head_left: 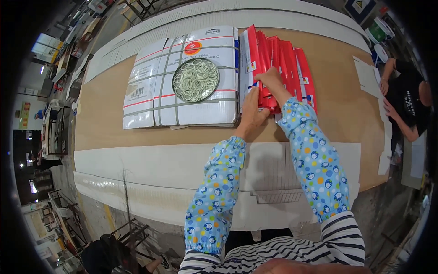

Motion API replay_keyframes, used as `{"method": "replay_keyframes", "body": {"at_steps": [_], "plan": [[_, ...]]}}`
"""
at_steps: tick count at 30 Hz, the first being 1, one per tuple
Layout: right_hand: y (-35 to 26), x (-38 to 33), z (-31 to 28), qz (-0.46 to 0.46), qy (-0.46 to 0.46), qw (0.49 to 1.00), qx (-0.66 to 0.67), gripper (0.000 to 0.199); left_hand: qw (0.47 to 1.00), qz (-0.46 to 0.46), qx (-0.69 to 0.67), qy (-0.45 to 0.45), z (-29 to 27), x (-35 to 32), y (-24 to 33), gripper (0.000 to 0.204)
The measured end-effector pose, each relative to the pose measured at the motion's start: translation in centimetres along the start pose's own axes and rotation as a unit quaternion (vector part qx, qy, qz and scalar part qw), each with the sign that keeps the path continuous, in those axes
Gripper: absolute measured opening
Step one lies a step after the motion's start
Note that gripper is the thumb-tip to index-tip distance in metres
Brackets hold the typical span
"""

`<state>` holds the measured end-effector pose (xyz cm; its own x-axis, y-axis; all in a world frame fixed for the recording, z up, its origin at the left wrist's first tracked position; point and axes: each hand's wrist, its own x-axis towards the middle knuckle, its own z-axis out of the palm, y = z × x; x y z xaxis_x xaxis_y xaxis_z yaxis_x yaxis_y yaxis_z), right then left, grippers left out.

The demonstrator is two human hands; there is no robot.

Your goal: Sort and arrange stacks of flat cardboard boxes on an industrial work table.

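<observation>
A row of red flat packets (pixel 285 68) leans together on the brown board, just right of the white strapped cartons. My left hand (pixel 253 112) lies against the near left end of the row, its fingers pointing away from me and its thumb out to the right. Over the top of the same packets reaches my right hand (pixel 270 81), fingers bent onto a red packet at the row's left side; its fingertips are partly hidden. A round tin (pixel 195 80) full of pale rubber bands sits on the cartons (pixel 150 100) at the left.
The table (pixel 337 123) is covered in brown board with white cardboard strips along its near and far edges. At the right edge another person (pixel 404 98) in a black shirt rests hands by the table. Someone in dark clothes (pixel 109 253) is at lower left.
</observation>
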<state>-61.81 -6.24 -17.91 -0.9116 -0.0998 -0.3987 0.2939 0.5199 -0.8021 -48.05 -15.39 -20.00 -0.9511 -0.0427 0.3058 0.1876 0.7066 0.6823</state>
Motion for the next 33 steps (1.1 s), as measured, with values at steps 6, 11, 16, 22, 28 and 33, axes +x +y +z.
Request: {"method": "replay_keyframes", "body": {"at_steps": [6, 11, 16, 22, 28, 33], "plan": [[7.0, 4.4, -1.4, -0.072, 0.01, 0.996, 0.05, 0.053, 0.997, -0.044, -0.021, 0.062, 3.8, -3.3, -1.5, 0.059], [2.5, 4.1, 4.1, -0.076, -0.011, 0.994, 0.082, 0.048, 0.911, -0.32, -0.217, 0.141, -1.9, -5.2, -10.8, 0.058], [5.5, 3.7, 4.5, -0.06, 0.0, 0.994, 0.088, 0.067, 0.781, -0.513, -0.333, 0.129, 0.0, -5.5, -10.9, 0.083], [10.2, 2.8, 1.0, -0.037, 0.094, 0.995, -0.014, 0.07, 0.866, -0.493, 0.025, 0.078, 4.5, -5.3, -8.3, 0.089], [9.5, 0.2, -1.3, -0.095, 0.05, 0.987, 0.117, 0.081, 0.854, -0.51, 0.067, 0.073, 6.9, -5.2, -7.2, 0.087], [11.1, -1.5, -3.4, -0.054, -0.035, 0.96, 0.273, 0.07, 0.934, -0.355, 0.003, 0.048, 10.1, -6.0, -6.8, 0.051]]}}
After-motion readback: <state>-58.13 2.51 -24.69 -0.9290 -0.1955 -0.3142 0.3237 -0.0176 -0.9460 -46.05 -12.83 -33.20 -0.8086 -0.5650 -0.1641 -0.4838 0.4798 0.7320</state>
